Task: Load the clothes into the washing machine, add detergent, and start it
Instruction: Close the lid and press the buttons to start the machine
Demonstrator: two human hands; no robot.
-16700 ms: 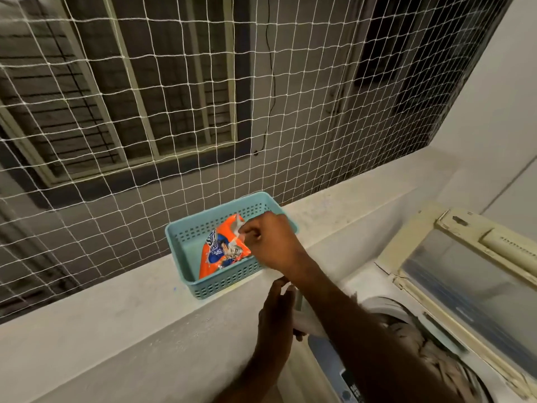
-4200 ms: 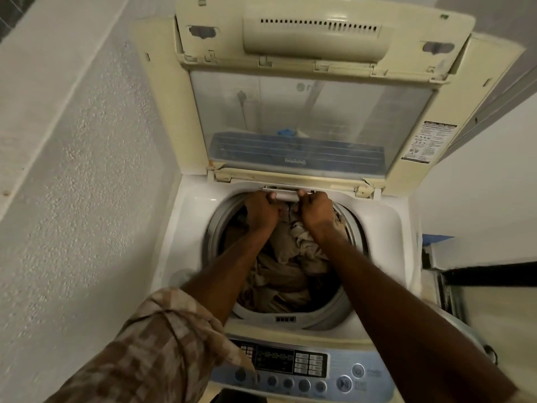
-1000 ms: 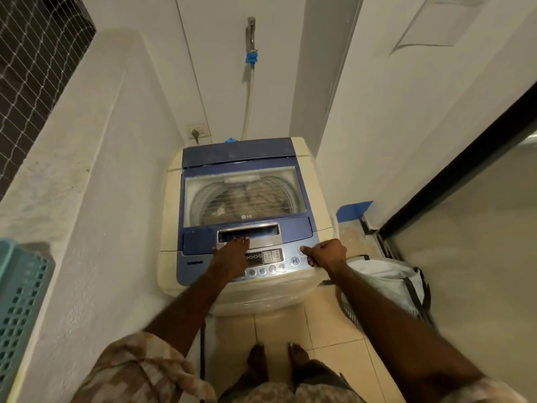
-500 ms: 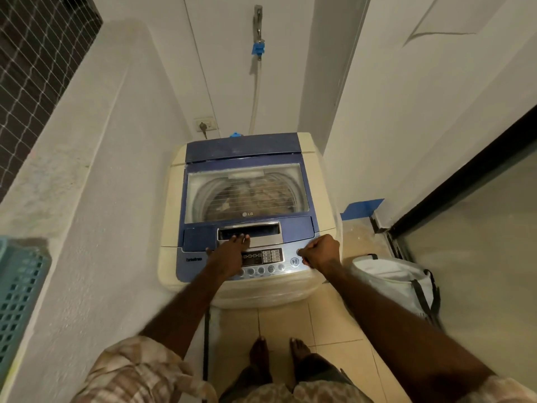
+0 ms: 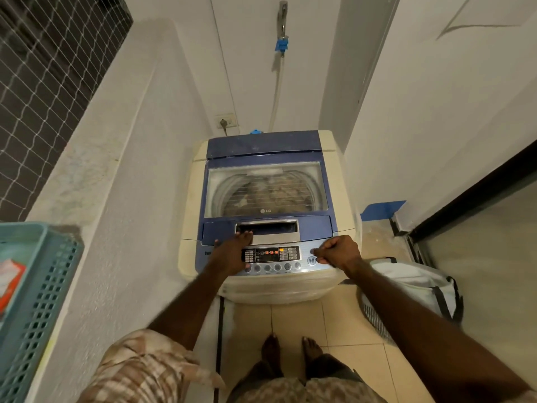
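The top-loading washing machine (image 5: 189, 205) stands against the back wall with its blue lid (image 5: 264, 145) closed. Clothes (image 5: 273, 194) show through the lid's window. On the control panel (image 5: 271, 255) red and orange lights glow. My left hand (image 5: 232, 253) lies flat, fingers spread, on the panel's left end, reaching the lid handle. My right hand (image 5: 337, 253) is curled, one fingertip touching the panel just above the start/pause button (image 5: 311, 260). The orange detergent packet (image 5: 8, 279) lies in the teal basket (image 5: 37, 301) on the ledge at left.
A white laundry bag (image 5: 415, 283) with dark straps sits on the tiled floor to the right of the machine. A tap with a blue fitting (image 5: 281, 45) and hose hangs above. A netted window (image 5: 43, 68) is at upper left. My bare feet (image 5: 290, 353) stand before the machine.
The panel display has lit up. My right hand stays curled at the start/pause button, my left hand stays flat on the panel. The view has pulled closer and tilted slightly.
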